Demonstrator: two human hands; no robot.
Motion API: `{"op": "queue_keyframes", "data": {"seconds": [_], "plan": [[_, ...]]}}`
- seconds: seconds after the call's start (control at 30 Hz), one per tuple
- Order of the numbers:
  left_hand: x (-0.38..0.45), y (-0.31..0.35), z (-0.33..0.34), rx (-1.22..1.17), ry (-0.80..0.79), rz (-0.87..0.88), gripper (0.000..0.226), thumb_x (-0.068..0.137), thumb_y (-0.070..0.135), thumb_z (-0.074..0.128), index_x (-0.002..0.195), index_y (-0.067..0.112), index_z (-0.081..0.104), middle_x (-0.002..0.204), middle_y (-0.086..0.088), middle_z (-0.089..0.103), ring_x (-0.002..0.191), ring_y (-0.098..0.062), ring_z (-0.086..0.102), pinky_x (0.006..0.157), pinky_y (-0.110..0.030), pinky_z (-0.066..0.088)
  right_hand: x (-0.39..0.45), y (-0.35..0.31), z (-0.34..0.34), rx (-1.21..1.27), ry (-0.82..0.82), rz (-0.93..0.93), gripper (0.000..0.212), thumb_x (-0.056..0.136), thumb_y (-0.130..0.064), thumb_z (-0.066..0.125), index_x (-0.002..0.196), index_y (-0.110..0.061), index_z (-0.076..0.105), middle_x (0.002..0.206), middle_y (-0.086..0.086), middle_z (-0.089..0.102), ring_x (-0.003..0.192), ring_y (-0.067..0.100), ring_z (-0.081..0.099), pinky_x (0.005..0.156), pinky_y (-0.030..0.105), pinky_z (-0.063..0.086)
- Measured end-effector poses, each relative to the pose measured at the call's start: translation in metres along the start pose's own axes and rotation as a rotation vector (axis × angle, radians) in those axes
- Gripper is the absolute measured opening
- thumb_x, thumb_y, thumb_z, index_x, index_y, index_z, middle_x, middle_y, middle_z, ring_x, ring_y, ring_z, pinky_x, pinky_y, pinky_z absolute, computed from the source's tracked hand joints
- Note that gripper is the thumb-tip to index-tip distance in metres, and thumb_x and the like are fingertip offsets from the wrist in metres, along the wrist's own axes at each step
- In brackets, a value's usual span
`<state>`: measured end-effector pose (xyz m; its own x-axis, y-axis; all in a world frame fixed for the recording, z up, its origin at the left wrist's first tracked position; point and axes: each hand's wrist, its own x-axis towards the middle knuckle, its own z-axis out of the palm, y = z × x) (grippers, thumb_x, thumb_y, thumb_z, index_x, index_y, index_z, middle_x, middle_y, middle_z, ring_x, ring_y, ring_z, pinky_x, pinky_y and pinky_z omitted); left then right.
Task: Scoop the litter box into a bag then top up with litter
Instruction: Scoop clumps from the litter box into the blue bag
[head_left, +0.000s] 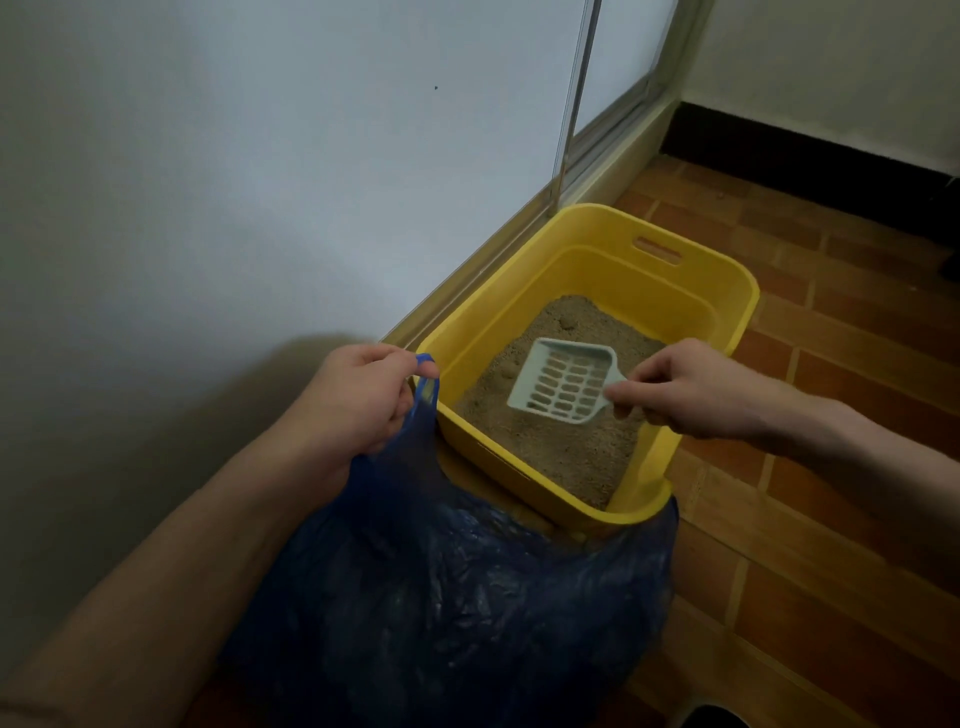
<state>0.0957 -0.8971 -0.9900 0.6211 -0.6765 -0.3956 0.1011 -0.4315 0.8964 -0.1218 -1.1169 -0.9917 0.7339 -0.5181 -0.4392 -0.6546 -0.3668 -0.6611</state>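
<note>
A yellow litter box (691, 270) sits on the floor beside the wall, holding sandy brown litter (561, 447) with a few small clumps near its far left side. My right hand (696, 389) is shut on the handle of a pale slotted scoop (563, 382), which hovers over the litter with nothing in it. My left hand (358, 400) is shut on a handle of a dark blue plastic bag (457, 587). The bag hangs open just in front of the box's near edge, touching it.
A white wall (260, 156) rises close on the left, with a metal sliding-door track (602, 156) behind the box. Reddish-brown floor tiles (831, 493) spread to the right. A dark skirting board (805, 156) runs along the far wall. A dark object (717, 719) peeks in at the bottom edge.
</note>
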Motion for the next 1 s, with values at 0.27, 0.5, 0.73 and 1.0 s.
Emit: {"op": "queue_keyframes", "data": {"seconds": [0.27,0.5,0.73,1.0], "plan": [[0.013,-0.010,0.006,0.014,-0.035,-0.010,0.029,0.105,0.015,0.043,0.104,0.008,0.071,0.050,0.003,0.037,0.036,-0.009,0.023,0.036,-0.019,0.018,0.056,0.042,0.015,0.027,0.007,0.365,0.031,0.098,-0.029,0.065,0.079,-0.007,0.074,0.058,0.000,0.055,0.044,0.010,0.040,0.041,0.023,0.031],[0.019,-0.011,0.001,-0.028,-0.039,-0.033,0.026,0.104,0.014,0.045,0.105,0.007,0.071,0.052,0.001,0.036,0.037,-0.010,0.022,0.035,-0.018,0.018,0.070,0.036,0.027,0.174,-0.027,0.424,0.023,0.100,-0.025,0.063,0.090,-0.007,0.073,0.050,-0.007,0.053,0.039,0.003,0.039,0.036,0.017,0.029],[0.022,-0.008,0.006,-0.052,-0.076,-0.045,0.025,0.104,0.013,0.045,0.107,0.008,0.069,0.055,-0.001,0.035,0.037,-0.010,0.022,0.035,-0.020,0.017,0.086,0.027,0.035,0.136,-0.011,0.413,0.022,0.099,-0.023,0.063,0.088,-0.005,0.072,0.048,-0.007,0.053,0.036,0.004,0.040,0.035,0.017,0.031],[0.019,-0.011,-0.007,-0.077,-0.045,-0.043,0.025,0.104,0.013,0.046,0.104,0.006,0.069,0.054,-0.001,0.033,0.040,-0.011,0.020,0.035,-0.018,0.018,0.114,0.016,0.044,0.173,0.039,0.443,0.019,0.098,-0.020,0.064,0.090,-0.004,0.071,0.049,-0.006,0.053,0.036,0.003,0.039,0.033,0.017,0.031]]}}
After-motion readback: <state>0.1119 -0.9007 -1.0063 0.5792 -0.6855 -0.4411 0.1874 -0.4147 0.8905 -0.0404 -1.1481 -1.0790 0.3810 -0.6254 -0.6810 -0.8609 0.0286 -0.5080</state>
